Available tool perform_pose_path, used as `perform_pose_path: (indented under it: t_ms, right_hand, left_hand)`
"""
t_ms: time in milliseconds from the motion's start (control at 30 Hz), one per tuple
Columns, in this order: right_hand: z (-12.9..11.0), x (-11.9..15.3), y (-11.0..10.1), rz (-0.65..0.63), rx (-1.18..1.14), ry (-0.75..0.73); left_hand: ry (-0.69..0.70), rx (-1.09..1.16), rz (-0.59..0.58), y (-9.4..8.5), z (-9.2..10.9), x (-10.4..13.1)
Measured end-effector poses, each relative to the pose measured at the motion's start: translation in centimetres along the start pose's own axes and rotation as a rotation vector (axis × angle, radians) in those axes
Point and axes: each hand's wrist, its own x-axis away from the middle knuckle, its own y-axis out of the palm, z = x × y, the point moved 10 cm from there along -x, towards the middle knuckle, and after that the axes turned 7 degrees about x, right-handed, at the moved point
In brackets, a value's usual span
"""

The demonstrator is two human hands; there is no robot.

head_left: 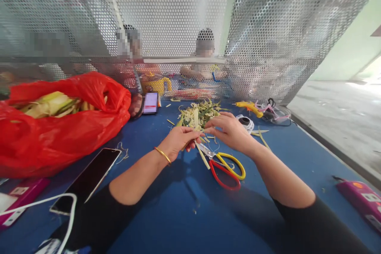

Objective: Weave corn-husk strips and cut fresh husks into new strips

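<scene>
My left hand [185,139], with a gold bangle at the wrist, is closed on a pale husk-like plant strip [195,122]. My right hand [228,130] bends in from the other side, its thumb and finger pinched at the strip beside my left fingertips. Fingers partly hide what lies between them. Just beyond both hands is a loose pile of yellow-green plant scraps [210,110]. Scissors with one red and one yellow handle [228,168] lie on the table below my right hand, blades pointing toward the fingers.
A red plastic bag [68,135] of husks stands at left, near a phone [87,178] and purple power strip [25,198]. A yellow glue gun [251,108] and white tape roll [245,122] lie at right, another purple strip [361,200] nearer. A perforated metal screen [175,27] stands behind, people beyond.
</scene>
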Motion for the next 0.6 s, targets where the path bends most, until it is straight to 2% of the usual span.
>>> perform_pose_path:
  t_ms: [33, 100, 233, 300, 367, 433, 500, 600]
  right_hand:
    - [-0.4, 0.1, 0.5, -0.052, 0.034, -0.052]
    - [-0.3, 0.1, 0.8, -0.055, 0.114, -0.069]
    - [-0.5, 0.1, -0.3, 0.091, 0.346, -0.020]
    - [-2.3, 0.3, -1.1, 0.172, 0.413, -0.070]
    - [-5.1, 0.6, -1.3, 0.208, 0.418, -0.195]
    - [-8.1, 1.1, -0.2, 0.166, 0.414, -0.353]
    - [-10.1, 1.6, 1.4, 0.120, 0.473, -0.454]
    - [-11.0, 2.0, 3.5, 0.100, 0.607, -0.505]
  left_hand:
    - [-0.009, 0.010, 0.006, -0.1, -0.1, -0.1]
    - [-0.026, 0.023, 0.004, -0.2, -0.3, -0.2]
    - [-0.045, 0.073, 0.022, -0.3, -0.5, -0.3]
    - [-0.057, 0.123, 0.054, -0.6, -0.7, -0.3]
    - [-0.052, 0.186, 0.081, -0.8, -0.7, -0.4]
    - [-0.022, 0.256, 0.086, -0.9, -0.5, -0.4]
    - [-0.005, 0.313, 0.092, -0.8, -0.4, -0.4]
    - [-0.020, 0.352, 0.120, -0.7, -0.5, -0.2]
